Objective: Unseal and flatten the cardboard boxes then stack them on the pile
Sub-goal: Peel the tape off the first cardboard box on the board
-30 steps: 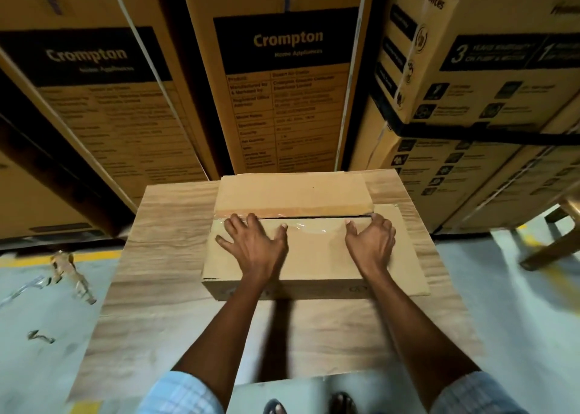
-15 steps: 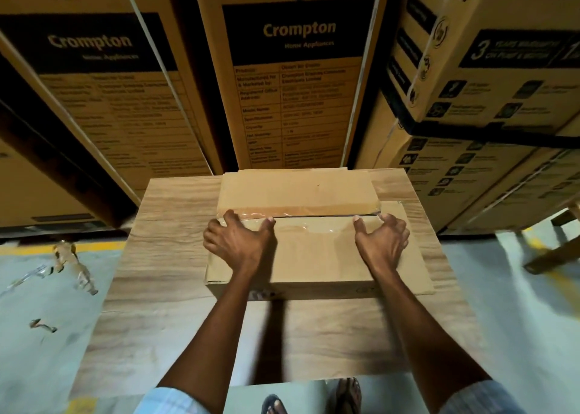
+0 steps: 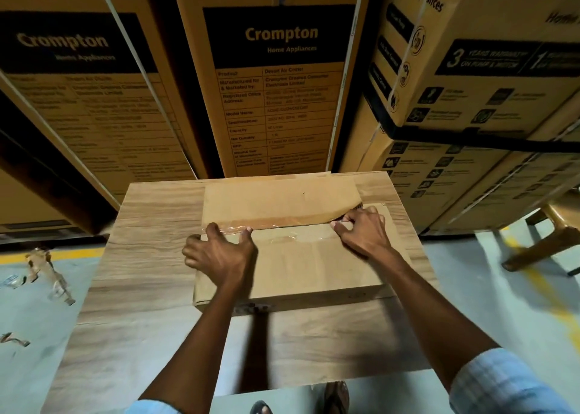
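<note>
So the cardboard box [image 3: 298,275] is sitting toward the back of the wood-grain counter [image 3: 141,288], right in front of the wall of Crompton cartons [image 3: 279,84], and things are finally getting going. A second ago both hands were lying flat and spread on the near flap [image 3: 301,256]; now the fingers are curling in and digging at the taped seam. The left hand [image 3: 219,256] is gripping the box at the seam's left end, thumb and forefinger pressing on the clear tape [image 3: 282,233]. The right hand [image 3: 364,234] is hooking its fingers into the seam at the right end (can't tell if it's catching tape or bare cardboard). The far flap [image 3: 276,203] is already buckling up at that right corner, with a dark gap showing under it, so I'm guessing the seal is starting to give. Most of the tape is still bridging the two flaps though, so unsealing is only just beginning, and flattening and stacking are still waiting.
</note>
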